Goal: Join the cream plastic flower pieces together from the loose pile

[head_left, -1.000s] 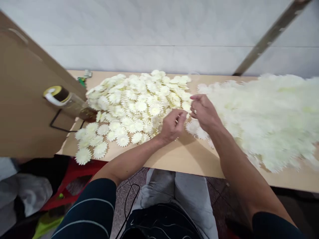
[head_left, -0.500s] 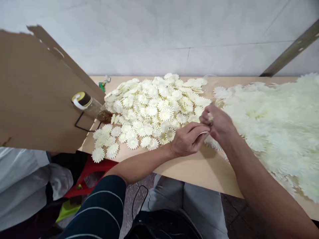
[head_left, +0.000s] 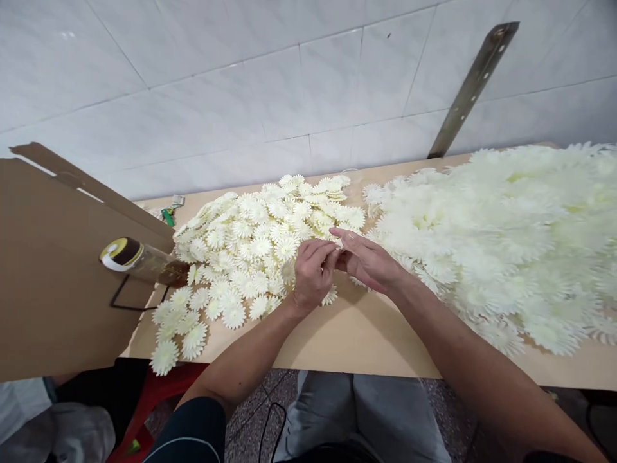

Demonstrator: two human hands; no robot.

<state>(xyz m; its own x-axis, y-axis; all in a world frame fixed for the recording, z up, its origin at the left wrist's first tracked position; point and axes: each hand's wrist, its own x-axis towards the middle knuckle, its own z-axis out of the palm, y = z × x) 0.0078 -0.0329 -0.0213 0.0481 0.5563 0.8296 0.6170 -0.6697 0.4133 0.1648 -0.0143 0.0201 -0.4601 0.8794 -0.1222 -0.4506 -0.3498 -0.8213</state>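
Observation:
My left hand is closed in a pinch over the front of the table, palm hidden. Its fingertips meet those of my right hand, which has its fingers drawn together around the same spot. A tiny whitish bit shows between the fingertips; its kind is too small to make out. Just behind and left of the hands lies a heap of cream artificial flower heads. To the right spreads a larger pile of paler, wider flower layers.
A bottle with a dark and yellow lid leans by a cardboard panel at the left. Small green and grey items lie behind the heap. A metal upright stands against the tiled wall. Part of another person shows lower left.
The view has tilted up and turned right. My hands have come closer together, with the right hand's fist loosened and its fingers now straighter beside the left fingertips.

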